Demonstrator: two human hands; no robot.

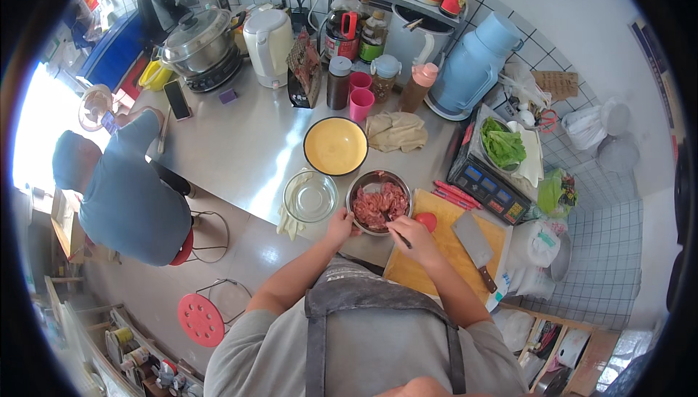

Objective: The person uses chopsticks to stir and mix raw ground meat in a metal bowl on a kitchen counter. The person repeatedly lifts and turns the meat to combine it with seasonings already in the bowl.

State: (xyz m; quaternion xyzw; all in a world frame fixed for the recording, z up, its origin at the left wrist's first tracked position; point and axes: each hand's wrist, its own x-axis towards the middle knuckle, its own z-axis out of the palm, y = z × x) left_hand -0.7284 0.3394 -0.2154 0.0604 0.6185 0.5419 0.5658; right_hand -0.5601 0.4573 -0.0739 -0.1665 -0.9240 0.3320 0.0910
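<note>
A stainless steel bowl [404, 180] of raw cut meat [373, 206] stands at the counter's near edge. My left hand [342, 227] grips its near left rim. In my right hand [413, 238] is a dark-handled utensil [404, 241]; its end is down in the meat, so its kind cannot be told. A glass bowl [310, 197] rests on a pale cloth or glove to the left, and a yellow enamel bowl [335, 146] is behind. Right of the meat lie a tomato [426, 221] and a cleaver [472, 240] on a wooden cutting board [417, 271].
Red-wrapped sticks [455, 195] lie behind the board, beside a digital scale [488, 187] bearing leafy greens [503, 145]. Pink cups [361, 103], a crumpled cloth [396, 131], bottles and a blue thermos jug [473, 67] stand farther back. Another person [131, 195] sits at the left.
</note>
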